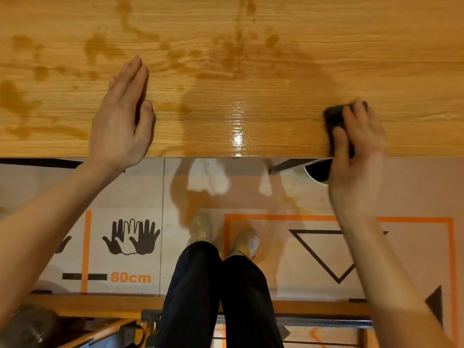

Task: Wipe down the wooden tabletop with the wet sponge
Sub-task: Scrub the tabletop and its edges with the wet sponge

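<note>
Dark trousers [221,292] and two pale shoes [247,243] sit lowest in frame, at 6 o'clock, person standing at the tabletop's near edge.

Sponge [335,114]: dark, blurred, lying on the wooden tabletop [251,46] at about 3 o'clock from frame centre, right by the near edge. Right hand [356,156] grips it, fingers [359,110] curled over the top, thumb pressed along its near-left side; most of the sponge is hidden under the hand. Wrist hangs off the tabletop edge.

Left hand [120,114] lies flat on the tabletop at about 9 o'clock, fingers straight and held together pointing toward 12 o'clock, thumb apart on the right side, nothing held. Heel of the hand rests at the near edge. Well apart from the sponge.

Between the hands, a glossy wet sheen [237,131] with a bright reflection runs to the edge. Darker wet blotches [100,46] and streaks are scattered at 10 to 12 o'clock, far side of both hands.

Below the edge: floor sheet [276,197] printed with black hand icons [131,237] at 7 o'clock, orange "80cm" text [130,278] under them, an orange rectangle outline [450,247] with a black triangle [324,259] at 4 to 5 o'clock. White round rim [313,178] with dark inside shows just under the tabletop beside the right wrist; cannot tell what it is.
</note>
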Demonstrator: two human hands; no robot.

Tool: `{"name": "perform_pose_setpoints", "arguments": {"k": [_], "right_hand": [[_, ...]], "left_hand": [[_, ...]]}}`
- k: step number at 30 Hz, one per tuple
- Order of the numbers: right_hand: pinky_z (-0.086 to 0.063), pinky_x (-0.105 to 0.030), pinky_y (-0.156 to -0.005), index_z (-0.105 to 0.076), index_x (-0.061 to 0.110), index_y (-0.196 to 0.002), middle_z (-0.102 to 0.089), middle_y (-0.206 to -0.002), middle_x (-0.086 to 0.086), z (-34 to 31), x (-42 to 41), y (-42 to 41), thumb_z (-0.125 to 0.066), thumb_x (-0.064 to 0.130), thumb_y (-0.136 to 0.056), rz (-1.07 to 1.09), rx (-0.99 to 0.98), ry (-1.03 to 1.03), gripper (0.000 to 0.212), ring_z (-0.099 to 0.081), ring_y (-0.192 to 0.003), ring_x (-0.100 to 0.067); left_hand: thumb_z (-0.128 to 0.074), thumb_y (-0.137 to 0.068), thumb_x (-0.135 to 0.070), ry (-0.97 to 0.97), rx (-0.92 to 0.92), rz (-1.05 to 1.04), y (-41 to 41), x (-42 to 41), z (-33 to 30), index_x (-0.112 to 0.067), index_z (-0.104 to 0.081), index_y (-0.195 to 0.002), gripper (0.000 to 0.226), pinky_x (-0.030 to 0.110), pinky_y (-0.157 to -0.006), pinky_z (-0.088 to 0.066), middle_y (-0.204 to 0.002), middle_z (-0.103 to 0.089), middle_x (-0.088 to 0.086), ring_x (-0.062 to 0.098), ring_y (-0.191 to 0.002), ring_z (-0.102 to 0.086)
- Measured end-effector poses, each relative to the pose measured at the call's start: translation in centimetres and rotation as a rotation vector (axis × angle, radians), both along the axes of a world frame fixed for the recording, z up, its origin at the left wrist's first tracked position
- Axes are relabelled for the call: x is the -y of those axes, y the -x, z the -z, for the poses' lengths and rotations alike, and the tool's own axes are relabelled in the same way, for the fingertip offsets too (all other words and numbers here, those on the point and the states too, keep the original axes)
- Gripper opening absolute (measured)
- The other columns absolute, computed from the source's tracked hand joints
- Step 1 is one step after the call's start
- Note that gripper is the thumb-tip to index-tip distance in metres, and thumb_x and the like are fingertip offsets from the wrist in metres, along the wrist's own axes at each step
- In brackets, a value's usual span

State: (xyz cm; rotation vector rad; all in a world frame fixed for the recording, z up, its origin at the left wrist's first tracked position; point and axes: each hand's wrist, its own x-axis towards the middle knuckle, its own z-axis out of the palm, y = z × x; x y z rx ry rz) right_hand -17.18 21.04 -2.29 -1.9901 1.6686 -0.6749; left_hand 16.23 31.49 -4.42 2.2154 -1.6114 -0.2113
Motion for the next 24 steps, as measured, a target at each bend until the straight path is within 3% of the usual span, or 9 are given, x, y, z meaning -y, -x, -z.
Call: {"name": "perform_pose_setpoints", "arguments": {"k": [3, 5, 8, 12, 15, 17, 20, 24], "right_hand": [[-0.028, -0.053, -0.115, -0.052, -0.006, -0.131, -0.046, -0.143, -0.022, 0.0, -2.8, -4.8, -0.048, -0.001, -0.097, 0.011, -0.030, 0.106, 0.035, -0.034, -0.140, -0.039], [-0.029, -0.050, -0.117, -0.051, -0.001, -0.134, -0.046, -0.145, -0.018, 0.2, -5.7, -9.1, -0.052, -0.006, -0.093, -0.132, -0.081, 0.156, 0.041, -0.034, -0.141, -0.036], [-0.015, -0.042, -0.123, -0.043, 0.005, -0.142, -0.036, -0.153, -0.010, 0.3, -8.4, -12.6, -0.047, -0.002, -0.096, -0.364, -0.046, 0.059, 0.047, -0.022, -0.147, -0.027], [-0.005, -0.033, -0.124, -0.030, 0.013, -0.149, -0.022, -0.159, -0.002, 0.1, -4.6, -7.6, -0.047, 0.002, -0.099, -0.580, -0.209, -0.005, 0.054, -0.009, -0.149, -0.017], [-0.009, -0.021, -0.121, -0.038, 0.008, -0.145, -0.029, -0.156, -0.006, -1.2, -1.8, -0.6, -0.043, 0.008, -0.102, -0.405, -0.089, -0.087, 0.043, -0.016, -0.147, -0.014], [-0.005, -0.017, -0.121, -0.032, 0.009, -0.148, -0.023, -0.159, -0.005, -1.7, -1.4, 2.4, -0.037, 0.014, -0.103, -0.404, -0.116, -0.112, 0.045, -0.012, -0.149, -0.015], [-0.006, -0.022, -0.123, -0.028, 0.006, -0.149, -0.020, -0.159, -0.007, -1.0, -1.2, 3.2, -0.038, 0.011, -0.102, -0.509, -0.187, -0.052, 0.048, -0.011, -0.150, -0.021], [-0.024, -0.044, -0.121, -0.044, 0.000, -0.140, -0.038, -0.150, -0.015, 0.3, -1.8, 2.7, -0.054, -0.002, -0.095, -0.482, -0.149, 0.103, 0.046, -0.028, -0.145, -0.029]], "left_hand": [[-0.032, -0.109, -0.023, 0.013, 0.007, -0.002, -0.1, 0.0, 0.1, -0.007, -0.028, -0.158, 0.052, 0.030, -0.128, -0.010, -0.167, -0.023, 0.006, 0.020, -0.156, -0.018], [-0.033, -0.109, -0.024, 0.021, 0.004, -0.003, -0.2, 0.2, 0.2, -0.008, -0.029, -0.158, 0.052, 0.024, -0.127, -0.008, -0.167, -0.023, 0.004, 0.019, -0.155, -0.018], [-0.032, -0.108, -0.026, 0.030, -0.002, -0.004, -0.3, 0.0, 0.4, -0.010, -0.029, -0.158, 0.052, 0.017, -0.124, -0.003, -0.167, -0.023, 0.002, 0.017, -0.156, -0.017], [-0.031, -0.108, -0.029, 0.045, -0.005, 0.006, -0.4, -0.1, 0.6, -0.010, -0.028, -0.158, 0.053, 0.022, -0.126, -0.005, -0.167, -0.023, 0.003, 0.016, -0.156, -0.016], [-0.030, -0.108, -0.031, 0.049, -0.008, 0.004, -0.5, 0.0, 0.7, -0.009, -0.028, -0.158, 0.054, 0.024, -0.127, -0.005, -0.167, -0.023, 0.004, 0.017, -0.156, -0.016], [-0.028, -0.108, -0.032, 0.052, 0.004, 0.011, -0.6, -0.1, 0.9, -0.008, -0.028, -0.158, 0.055, 0.023, -0.126, -0.003, -0.167, -0.023, 0.006, 0.019, -0.156, -0.016], [-0.026, -0.108, -0.033, 0.049, 0.011, 0.011, -0.6, -0.1, 1.0, -0.008, -0.027, -0.158, 0.056, 0.020, -0.125, -0.001, -0.168, -0.021, 0.006, 0.020, -0.156, -0.015], [-0.027, -0.109, -0.029, 0.046, 0.001, 0.008, -0.4, 0.0, 0.8, -0.004, -0.025, -0.158, 0.056, 0.022, -0.126, -0.001, -0.168, -0.020, 0.008, 0.020, -0.156, -0.013]]}}
